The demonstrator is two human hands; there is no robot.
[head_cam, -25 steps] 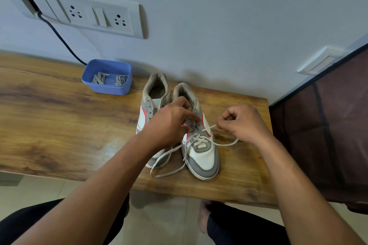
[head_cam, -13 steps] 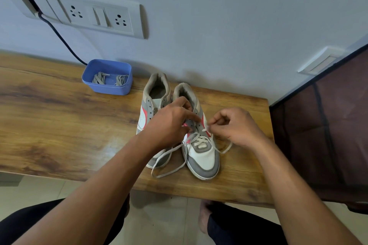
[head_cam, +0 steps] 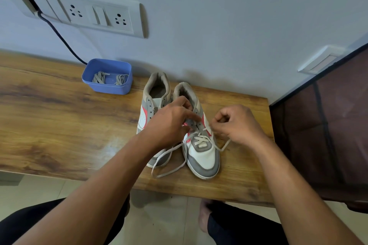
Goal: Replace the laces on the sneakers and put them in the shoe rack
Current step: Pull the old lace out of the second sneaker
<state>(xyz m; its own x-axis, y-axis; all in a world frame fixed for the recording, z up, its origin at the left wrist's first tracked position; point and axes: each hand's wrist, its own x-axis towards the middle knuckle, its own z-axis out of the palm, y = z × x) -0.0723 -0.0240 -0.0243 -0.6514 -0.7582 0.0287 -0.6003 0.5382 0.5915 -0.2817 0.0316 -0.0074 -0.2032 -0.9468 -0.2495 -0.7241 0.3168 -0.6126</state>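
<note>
Grey laces (head_cam: 99,77) lie bundled in a blue tub (head_cam: 107,88) at the back left of the wooden surface (head_cam: 59,125). Right of it we see two grey-and-white sneakers with pink flashes, side by side, toes toward us: the left sneaker (head_cam: 148,105), then the right sneaker (head_cam: 203,155), threaded across its lower eyelets with a white lace (head_cam: 199,138). Our left hand (head_cam: 169,125) lies over the right sneaker's upper eyelets; whether it grips anything we cannot tell. Our right hand (head_cam: 239,123), fingers curled, pinches the lace just beside that shoe's right edge.
</note>
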